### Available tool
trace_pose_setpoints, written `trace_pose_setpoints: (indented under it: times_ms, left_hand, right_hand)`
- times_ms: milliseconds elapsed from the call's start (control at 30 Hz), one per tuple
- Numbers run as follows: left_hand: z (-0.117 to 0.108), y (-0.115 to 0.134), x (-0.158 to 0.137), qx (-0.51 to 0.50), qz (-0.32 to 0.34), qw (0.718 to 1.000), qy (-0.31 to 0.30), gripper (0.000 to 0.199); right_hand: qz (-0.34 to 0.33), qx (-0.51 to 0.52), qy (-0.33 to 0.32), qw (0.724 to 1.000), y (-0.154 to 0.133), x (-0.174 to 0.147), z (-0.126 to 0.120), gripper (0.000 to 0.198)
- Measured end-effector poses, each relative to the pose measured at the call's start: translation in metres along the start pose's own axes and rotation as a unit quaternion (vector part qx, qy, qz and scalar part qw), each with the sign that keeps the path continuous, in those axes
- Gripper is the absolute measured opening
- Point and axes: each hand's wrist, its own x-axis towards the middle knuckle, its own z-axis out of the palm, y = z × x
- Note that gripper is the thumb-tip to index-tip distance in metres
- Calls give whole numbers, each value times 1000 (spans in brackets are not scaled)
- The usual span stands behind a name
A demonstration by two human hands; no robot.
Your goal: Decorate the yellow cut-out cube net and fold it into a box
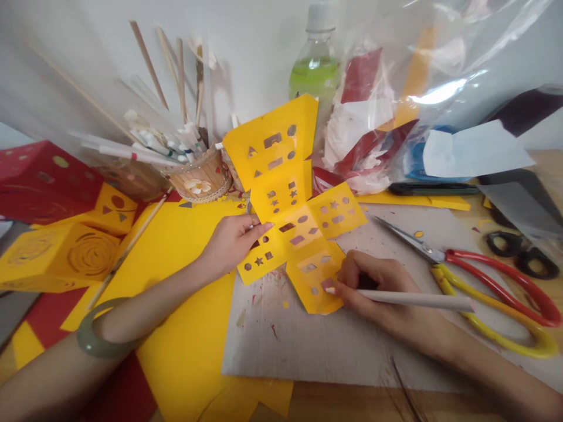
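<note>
1. Scissors (444, 256), red and yellow handles: I log them right of the fingers of the right hand (389, 278), blades pointing away and leftward.
2. Grey board (352, 351), flecked with scraps: below the right fingers.
3. Yellow sheet (189, 351): nearer me than the left hand (233, 243), beneath its forearm.
4. Pot (200, 179), crammed with pens and sticks: beyond the left fingers.
5. Yellow box (57, 258) and red box (44, 181): well left of the left fingers.
6. Bottle (314, 64), green liquid: beyond both sets of fingers; clear plastic bag (466, 88) to its right.
7. Yellow cut-out card (303, 199), cross-shaped: between left and right fingers, over the board. Long axis runs from beside the right fingertips away and slightly leftward; far flap tilted up, blocking my view of the bottle's base.
8. Left fingers: pinched, thumb uppermost, on the card's left flap, covering part of it.
9. Right fingers: closed round a white pen-shaped tool (417, 299), tip at the near panel; I cannot tell whether it touches.
</note>
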Motion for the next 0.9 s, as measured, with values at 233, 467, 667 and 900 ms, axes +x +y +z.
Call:
trace_pose_setpoints:
  times_ms: [233, 467, 667, 900]
  left_hand:
    - [-1, 1, 0, 4, -3, 1000, -1, 37]
    - [0, 1, 0, -8, 4, 1000, -3, 36]
    - [0, 1, 1, -21, 8, 1000, 4, 36]
    - [0, 1, 1, -16, 9, 1000, 3, 35]
  right_hand:
    - [22, 4, 55, 998, -2, 1, -3, 28]
    - [30, 3, 83, 996, 1, 2, -3, 27]
    - [28, -10, 62, 998, -1, 2, -3, 27]
    - [24, -15, 62, 998, -2, 2, -3, 26]
